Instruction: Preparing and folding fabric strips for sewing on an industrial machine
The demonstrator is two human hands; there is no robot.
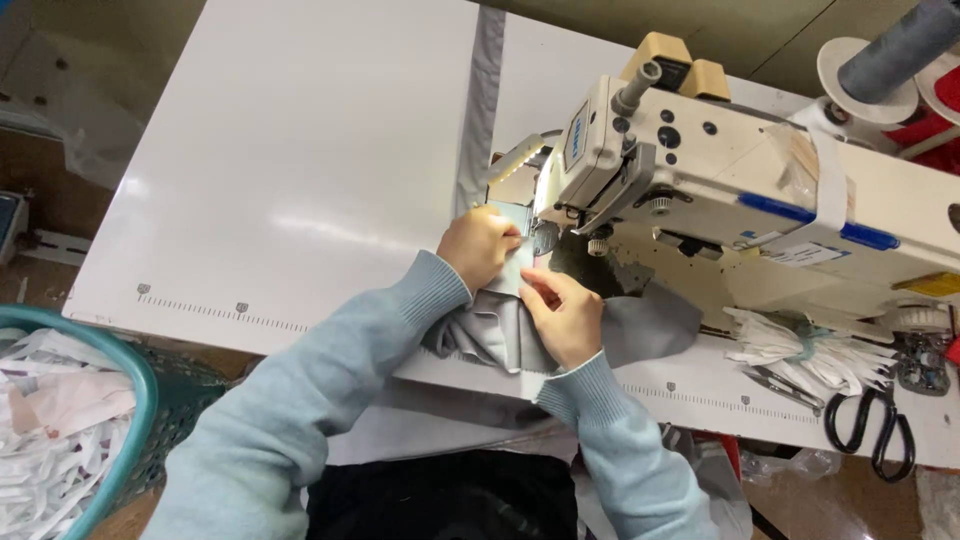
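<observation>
On the white desk (300, 170) I see my left hand (480, 245) and right hand (560, 315) pinching grey cloth (650, 325) at the sewing machine (760, 190) needle; a strip (487, 90) lies far behind, most cloth unsewn, I judge.

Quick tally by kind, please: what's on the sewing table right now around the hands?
Cream industrial sewing machine: 1
Grey fabric piece under the left hand and right hand: 1
Black-handled scissors: 1
Bundle of white strips: 1
Grey thread cone: 1
Total: 5
</observation>
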